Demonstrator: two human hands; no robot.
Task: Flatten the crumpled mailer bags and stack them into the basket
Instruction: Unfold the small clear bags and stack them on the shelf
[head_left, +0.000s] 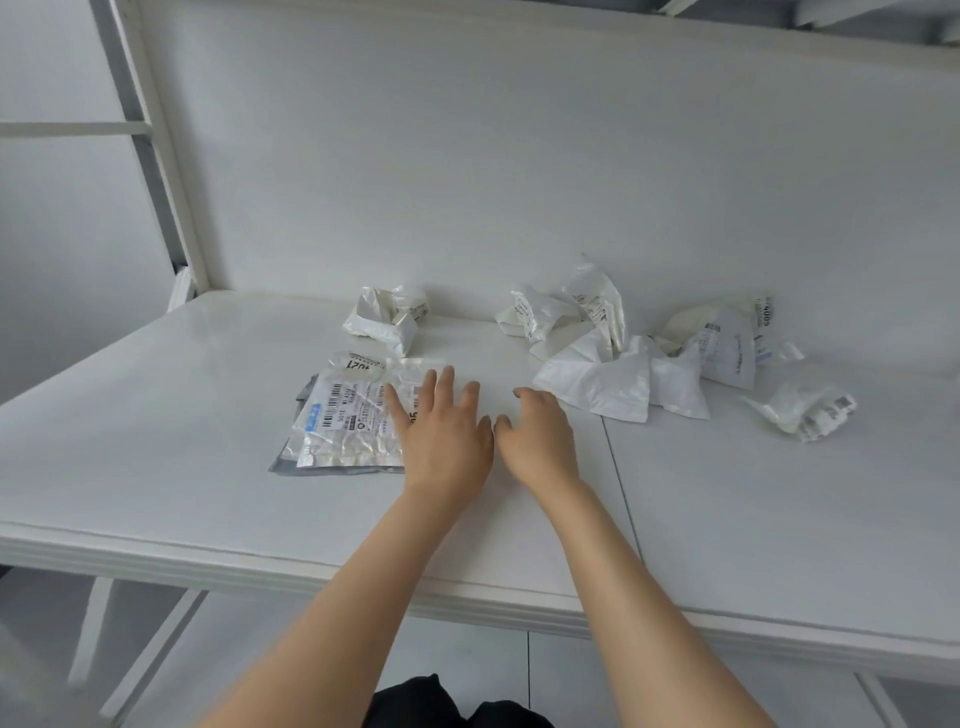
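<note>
While a small flattened stack (343, 415) is pressed by the open left hand (441, 431), the empty right hand (535, 436) is half-curled; several crumpled mailers (613, 364) remain, no basket seen.

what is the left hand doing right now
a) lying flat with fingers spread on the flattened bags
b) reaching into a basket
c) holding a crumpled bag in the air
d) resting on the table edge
a: the left hand lies palm down, fingers spread, on the flattened bags; no basket is in view.
</note>
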